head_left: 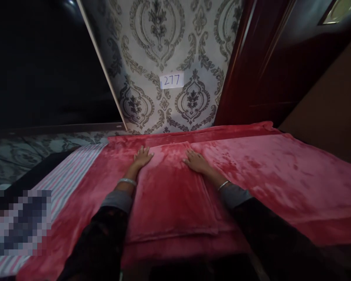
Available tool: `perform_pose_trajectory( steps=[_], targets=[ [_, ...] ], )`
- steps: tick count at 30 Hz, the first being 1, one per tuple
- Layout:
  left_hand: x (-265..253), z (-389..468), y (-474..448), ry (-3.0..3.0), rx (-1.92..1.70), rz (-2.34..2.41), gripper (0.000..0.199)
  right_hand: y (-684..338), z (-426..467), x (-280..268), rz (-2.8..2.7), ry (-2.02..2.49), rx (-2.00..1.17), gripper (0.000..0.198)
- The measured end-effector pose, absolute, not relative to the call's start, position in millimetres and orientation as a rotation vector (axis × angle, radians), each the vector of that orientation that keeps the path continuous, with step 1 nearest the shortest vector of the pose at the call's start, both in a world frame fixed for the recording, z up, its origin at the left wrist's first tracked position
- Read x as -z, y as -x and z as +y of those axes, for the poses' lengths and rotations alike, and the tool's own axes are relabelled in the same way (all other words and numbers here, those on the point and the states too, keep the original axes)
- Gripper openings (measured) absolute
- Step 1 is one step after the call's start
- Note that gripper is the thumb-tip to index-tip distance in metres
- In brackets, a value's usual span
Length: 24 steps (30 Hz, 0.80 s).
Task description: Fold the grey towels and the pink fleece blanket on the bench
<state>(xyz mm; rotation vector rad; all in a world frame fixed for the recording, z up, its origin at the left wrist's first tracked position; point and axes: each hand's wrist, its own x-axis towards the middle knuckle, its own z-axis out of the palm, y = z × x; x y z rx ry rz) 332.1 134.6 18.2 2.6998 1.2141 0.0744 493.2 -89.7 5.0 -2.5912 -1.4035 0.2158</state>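
Observation:
A folded red plush blanket (169, 195) lies in front of me as a long flat strip, on top of a wider red and pink plush cover (260, 171). My left hand (143, 157) rests on the folded blanket's far left corner, palm down with the fingers spread. On its far right side my right hand (195, 160) lies flat, fingers stretched out. Neither hand grips anything. The folded blanket's near edge lies between my forearms, with several layers showing along its right side.
A striped sheet (73, 175) shows at the left. Behind the bed surface stands a patterned wall (163, 47) with a paper label (172, 80) reading 277. A large dark screen (46, 66) is at the left, and a dark red door (257, 70) at the right.

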Motion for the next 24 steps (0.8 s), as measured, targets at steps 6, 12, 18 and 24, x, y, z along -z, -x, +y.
perform_pose_trajectory(
  steps=[6, 12, 18, 24],
  targets=[
    [-18, 65, -287, -2.906, -0.131, 0.871, 0.064, -433, -123, -13, -1.522, 2.437, -0.031, 0.062],
    [16, -7, -247, -3.104, -0.141, 0.537, 0.065, -402, -153, 16, -1.711, 2.381, -0.087, 0.069],
    [13, -8, -251, -3.136, -0.064, 0.570, 0.066, -426, -186, 22, -1.535, 2.532, -0.106, 0.067],
    [11, -10, -252, -3.141, -0.063, 0.607, 0.065, -410, -213, 7, -1.440, 2.497, -0.134, 0.065]
  ],
)
